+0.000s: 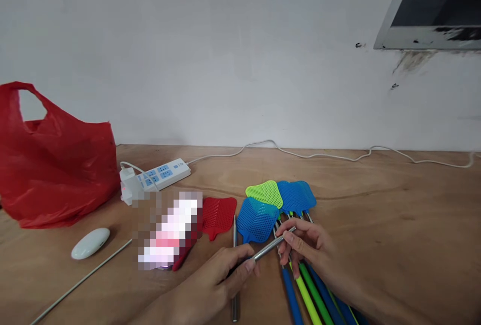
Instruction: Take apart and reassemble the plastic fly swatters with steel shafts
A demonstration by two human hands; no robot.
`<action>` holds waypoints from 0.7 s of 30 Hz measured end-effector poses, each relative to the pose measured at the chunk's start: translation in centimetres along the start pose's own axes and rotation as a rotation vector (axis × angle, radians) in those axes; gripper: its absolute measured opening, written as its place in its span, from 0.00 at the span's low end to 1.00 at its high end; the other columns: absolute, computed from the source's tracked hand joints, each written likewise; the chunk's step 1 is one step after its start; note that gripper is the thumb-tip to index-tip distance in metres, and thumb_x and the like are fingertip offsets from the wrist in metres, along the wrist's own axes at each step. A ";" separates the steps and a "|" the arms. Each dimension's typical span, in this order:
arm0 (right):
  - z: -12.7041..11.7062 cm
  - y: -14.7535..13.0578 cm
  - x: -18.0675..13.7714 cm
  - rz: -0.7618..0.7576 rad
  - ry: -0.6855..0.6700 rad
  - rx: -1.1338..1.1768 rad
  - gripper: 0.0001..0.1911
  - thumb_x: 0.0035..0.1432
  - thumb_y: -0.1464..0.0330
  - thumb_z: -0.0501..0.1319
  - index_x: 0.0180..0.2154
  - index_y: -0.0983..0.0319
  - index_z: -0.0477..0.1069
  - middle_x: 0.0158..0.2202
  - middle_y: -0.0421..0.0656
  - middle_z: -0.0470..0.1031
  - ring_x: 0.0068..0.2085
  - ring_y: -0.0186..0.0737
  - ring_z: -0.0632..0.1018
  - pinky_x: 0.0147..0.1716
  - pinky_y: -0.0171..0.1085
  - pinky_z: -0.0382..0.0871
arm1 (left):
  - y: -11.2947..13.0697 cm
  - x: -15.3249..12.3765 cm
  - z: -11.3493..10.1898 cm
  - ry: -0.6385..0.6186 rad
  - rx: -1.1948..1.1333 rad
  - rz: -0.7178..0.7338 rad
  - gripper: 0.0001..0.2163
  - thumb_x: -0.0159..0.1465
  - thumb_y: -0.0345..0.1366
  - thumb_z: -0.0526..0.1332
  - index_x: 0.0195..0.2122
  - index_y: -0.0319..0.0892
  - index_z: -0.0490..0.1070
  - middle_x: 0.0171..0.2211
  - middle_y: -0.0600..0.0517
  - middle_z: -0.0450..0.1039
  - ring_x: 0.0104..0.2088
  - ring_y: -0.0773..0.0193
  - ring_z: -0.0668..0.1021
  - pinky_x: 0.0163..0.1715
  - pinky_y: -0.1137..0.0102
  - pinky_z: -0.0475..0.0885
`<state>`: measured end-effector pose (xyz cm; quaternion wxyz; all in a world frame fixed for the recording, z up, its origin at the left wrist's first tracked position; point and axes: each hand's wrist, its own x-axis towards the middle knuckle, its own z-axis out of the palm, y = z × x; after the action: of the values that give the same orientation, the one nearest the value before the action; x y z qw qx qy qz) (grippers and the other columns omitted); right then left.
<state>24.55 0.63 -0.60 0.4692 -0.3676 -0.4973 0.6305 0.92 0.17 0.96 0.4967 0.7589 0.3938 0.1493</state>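
Observation:
A thin silver metal rod (pixel 267 249) slants between my two hands above the table. My left hand (pixel 230 271) is closed round its lower end, thumb on top. Near the upper end, my right hand (pixel 306 245) pinches it between thumb and fingers. Beneath my right hand lie several fly swatters with blue, yellow and green handles (pixel 308 292) and metal shafts. Their mesh heads include a yellow-green one (pixel 265 192) and a blue one (pixel 298 195). A blue fly swatter head (pixel 257 219) and a red one (pixel 218 215) lie left of them. Another metal rod (pixel 235 234) lies upright in view, partly behind my left hand.
A red plastic bag (pixel 56 164) stands at the left. Beside it are a white power strip (pixel 169 174) with a plugged-in adapter, a white oval object (pixel 90 243), a thin rod (pixel 82 281) and a blurred bright phone-like object (pixel 171 232). A white cable (pixel 311 156) runs along the wall.

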 end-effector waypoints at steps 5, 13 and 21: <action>0.7 0.1 -0.5 0.050 -0.037 0.052 0.16 0.51 0.59 0.73 0.37 0.61 0.77 0.25 0.39 0.77 0.26 0.33 0.77 0.20 0.28 0.71 | 0.4 0.2 0.7 0.047 0.047 -0.024 0.22 0.72 0.53 0.47 0.36 0.41 0.70 0.24 0.57 0.63 0.26 0.66 0.68 0.29 0.73 0.62; 0.8 0.6 -1.0 -0.041 0.042 0.037 0.14 0.55 0.56 0.70 0.34 0.62 0.80 0.25 0.42 0.78 0.24 0.33 0.78 0.23 0.30 0.73 | 1.4 -1.4 1.5 0.153 0.275 -0.038 0.17 0.72 0.48 0.47 0.48 0.46 0.71 0.38 0.50 0.76 0.37 0.58 0.74 0.38 0.67 0.64; 1.6 0.4 -1.9 -0.070 0.142 0.097 0.15 0.55 0.55 0.70 0.33 0.61 0.78 0.22 0.40 0.76 0.22 0.34 0.76 0.21 0.31 0.70 | 1.6 -0.7 -1.0 -0.319 -0.735 -0.401 0.24 0.58 0.60 0.64 0.30 0.43 0.60 0.21 0.61 0.53 0.17 0.74 0.49 0.16 0.76 0.43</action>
<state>23.49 -1.63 -0.64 0.5424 -0.3704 -0.4443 0.6093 0.59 -0.08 2.96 0.8069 0.4542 0.3727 0.0611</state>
